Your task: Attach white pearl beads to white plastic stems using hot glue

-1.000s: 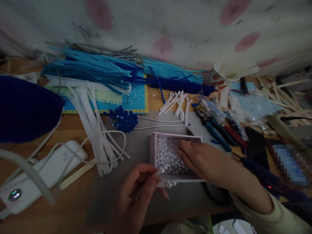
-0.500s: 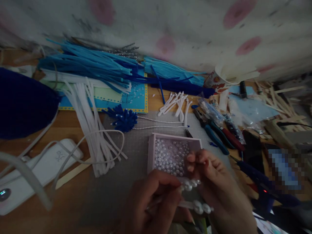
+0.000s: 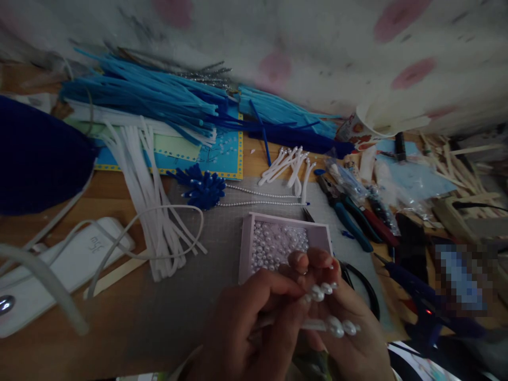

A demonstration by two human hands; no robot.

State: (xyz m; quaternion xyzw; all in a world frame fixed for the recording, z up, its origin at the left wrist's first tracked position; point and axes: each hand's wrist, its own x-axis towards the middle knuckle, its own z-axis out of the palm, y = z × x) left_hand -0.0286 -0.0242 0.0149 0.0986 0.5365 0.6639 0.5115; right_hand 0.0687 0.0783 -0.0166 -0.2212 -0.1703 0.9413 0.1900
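Observation:
My left hand (image 3: pixel 257 323) is closed, pinching white stems tipped with pearl beads. One strand of pearl beads (image 3: pixel 323 291) juts from its fingertips, and a second stem with two larger pearls (image 3: pixel 341 326) sticks out below. My right hand (image 3: pixel 345 323) is curled just beyond these beads, its fingertips together around what looks like a small pearl bead (image 3: pixel 331 266). Behind both hands, a pale pink box (image 3: pixel 246 248) holds many loose pearls (image 3: pixel 273 243); its near right part is hidden by my fingers.
White pipe cleaners (image 3: pixel 153 233) lie left, by a white power strip (image 3: pixel 67 280). Finished pearl-tipped white pieces (image 3: pixel 291 166) and a blue fuzzy flower (image 3: pixel 204 188) with bead strings lie behind the box. Pliers (image 3: pixel 353 217) and a glue gun (image 3: pixel 420 291) are at right.
My right hand has drawn in toward the left hand, its fingertips now just above the bead strand. Both held stems have shifted slightly right. A black-handled tool shows beside the box.

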